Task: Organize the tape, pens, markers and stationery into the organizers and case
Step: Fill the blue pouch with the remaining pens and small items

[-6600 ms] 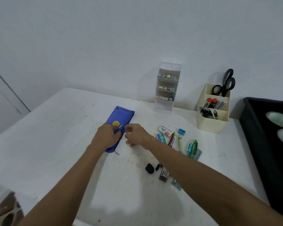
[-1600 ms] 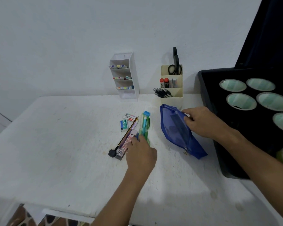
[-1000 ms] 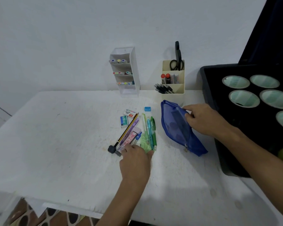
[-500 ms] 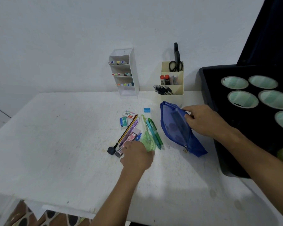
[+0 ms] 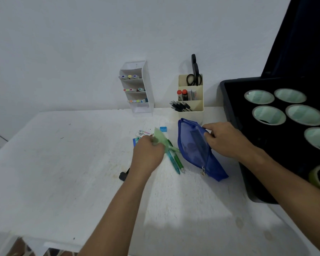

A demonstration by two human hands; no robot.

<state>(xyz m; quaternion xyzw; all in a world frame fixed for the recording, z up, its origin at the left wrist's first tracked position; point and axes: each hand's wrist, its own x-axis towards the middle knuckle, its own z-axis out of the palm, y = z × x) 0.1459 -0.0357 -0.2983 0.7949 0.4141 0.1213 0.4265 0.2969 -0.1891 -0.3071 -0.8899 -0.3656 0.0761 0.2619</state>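
Lifting stationery toward the open case

Our left hand [image 5: 149, 152] has just picked a pale green piece [image 5: 160, 137] off the table [image 5: 63, 163]; our right hand [image 5: 224, 139] still pinches the blue case [image 5: 194, 150] open, right of the pens [image 5: 175, 159], so filling can start.

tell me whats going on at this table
A person is sorting stationery. The right hand holds the blue pencil case open by its rim, while the left hand lifts a pale green translucent piece, blurred by motion, from the loose pile beside it. Two green pens and a small blue item lie on the table. Markers fill the white organizer; scissors and pens stand in the cream holder. Tape rolls sit in the black tray.
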